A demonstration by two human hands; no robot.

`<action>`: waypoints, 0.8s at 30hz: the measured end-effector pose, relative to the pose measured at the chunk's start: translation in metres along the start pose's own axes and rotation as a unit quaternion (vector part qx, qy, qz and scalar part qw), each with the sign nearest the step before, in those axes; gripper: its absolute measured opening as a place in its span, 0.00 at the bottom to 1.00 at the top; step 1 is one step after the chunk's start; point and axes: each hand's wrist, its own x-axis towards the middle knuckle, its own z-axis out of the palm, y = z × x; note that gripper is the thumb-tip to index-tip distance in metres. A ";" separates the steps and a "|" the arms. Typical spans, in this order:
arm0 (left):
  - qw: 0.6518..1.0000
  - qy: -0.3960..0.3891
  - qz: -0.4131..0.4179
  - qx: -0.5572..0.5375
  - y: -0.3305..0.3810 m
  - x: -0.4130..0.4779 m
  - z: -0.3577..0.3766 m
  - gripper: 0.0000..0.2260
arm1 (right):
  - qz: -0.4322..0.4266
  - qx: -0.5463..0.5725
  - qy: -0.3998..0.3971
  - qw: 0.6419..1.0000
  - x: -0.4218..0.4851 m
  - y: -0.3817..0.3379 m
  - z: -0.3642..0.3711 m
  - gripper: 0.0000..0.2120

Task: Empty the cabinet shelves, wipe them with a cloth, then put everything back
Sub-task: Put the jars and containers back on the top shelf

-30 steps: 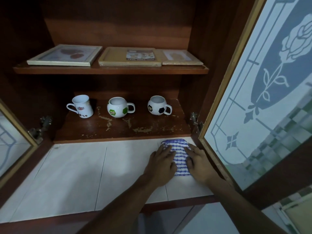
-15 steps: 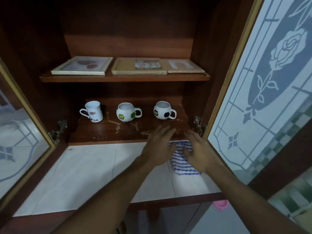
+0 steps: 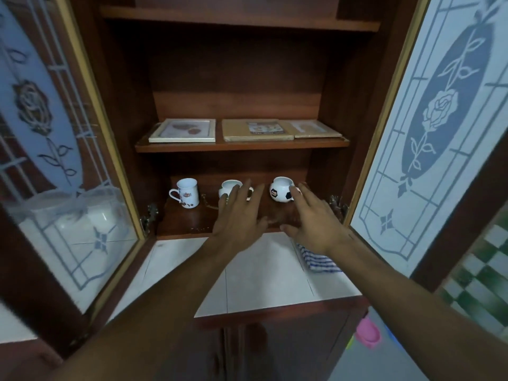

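Three mugs stand on the lower wooden shelf [image 3: 189, 222]: a tall white mug [image 3: 187, 193] at the left, a round white mug [image 3: 228, 187] in the middle, a football-patterned mug [image 3: 281, 189] at the right. My left hand [image 3: 239, 213] hovers open in front of the middle mug and hides part of it. My right hand [image 3: 313, 218] is open with its fingertips at the football mug. A blue-and-white striped cloth [image 3: 319, 259] lies on the white tiled counter [image 3: 264, 276] under my right wrist. On the upper shelf [image 3: 242, 145] lie a white picture frame [image 3: 182, 130], a brown board [image 3: 257, 129] and a flat packet [image 3: 316, 129].
Both glass doors with etched roses stand open, the left door [image 3: 55, 160] and the right door [image 3: 439, 133], narrowing the sides. Another bare shelf [image 3: 239, 19] is higher up. Hinges [image 3: 148, 218] stick out at the lower shelf. A pink object [image 3: 367, 335] lies on the floor.
Both hands have left the striped cloth on the counter and moved forward onto the lower shelf, toward the middle and right mugs. My view has tilted up.
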 end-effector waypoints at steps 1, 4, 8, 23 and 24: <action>1.000 0.004 -0.001 -0.003 -0.001 -0.006 -0.003 0.31 | -0.002 -0.002 0.002 1.000 -0.005 -0.005 0.000 0.42; 1.000 0.013 -0.011 0.000 -0.005 -0.025 -0.016 0.30 | -0.013 -0.005 0.015 1.000 -0.023 -0.020 -0.001 0.41; 0.999 0.024 -0.017 0.027 -0.002 -0.054 -0.040 0.30 | -0.021 -0.028 0.019 0.999 -0.044 -0.032 -0.003 0.41; 0.997 0.017 -0.009 0.071 -0.020 -0.169 -0.113 0.31 | -0.038 -0.062 0.020 0.997 -0.136 -0.121 -0.022 0.39; 0.997 0.018 -0.001 0.069 -0.024 -0.177 -0.121 0.31 | -0.035 -0.062 0.022 0.997 -0.141 -0.131 -0.023 0.39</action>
